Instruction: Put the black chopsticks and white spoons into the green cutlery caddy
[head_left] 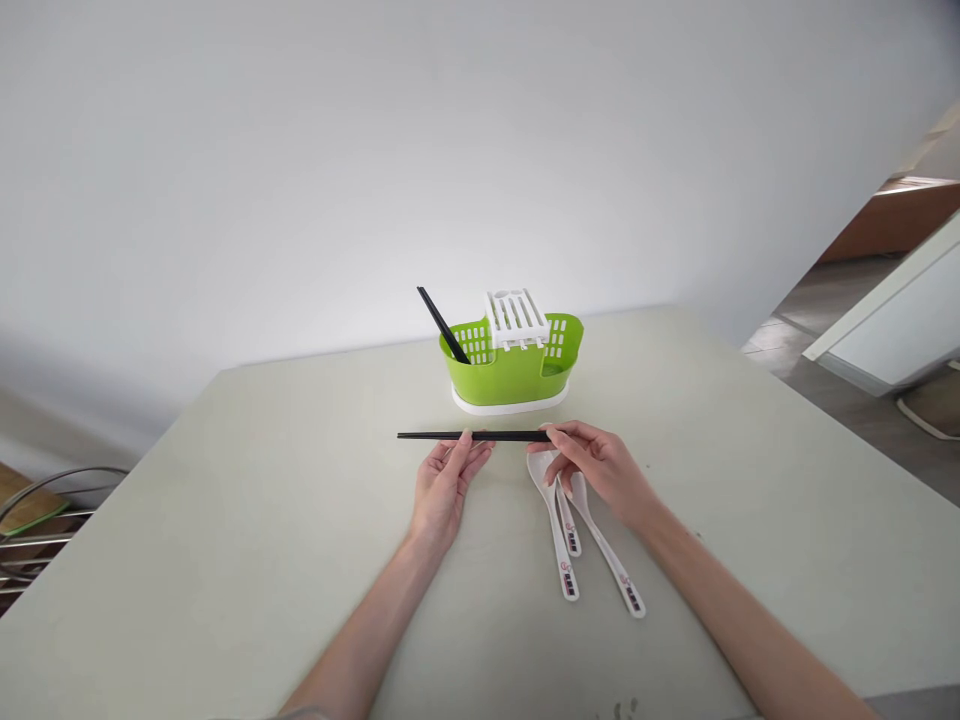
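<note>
Black chopsticks (pixel 511 436) lie level between my hands, in front of the basket. My left hand (pixel 442 492) is closed on them near their middle, thumb on top. At their right end my right hand (pixel 600 468) pinches them between thumb and fingers. Below my right hand, three white spoons (pixel 564 560) with printed handles rest on the table, their bowls partly hidden by the fingers. Beyond my hands stands a green basket (pixel 499 383) with a white base and a white slotted rack (pixel 517 318) across its top. More black chopsticks (pixel 444 325) lean in its left end.
All of this is on a pale table (pixel 262 520) set against a grey-white wall (pixel 360 170). A metal rack (pixel 45 540) with a board in it stands off the left edge. At the right, a white panel (pixel 892 310) rises from the dark floor.
</note>
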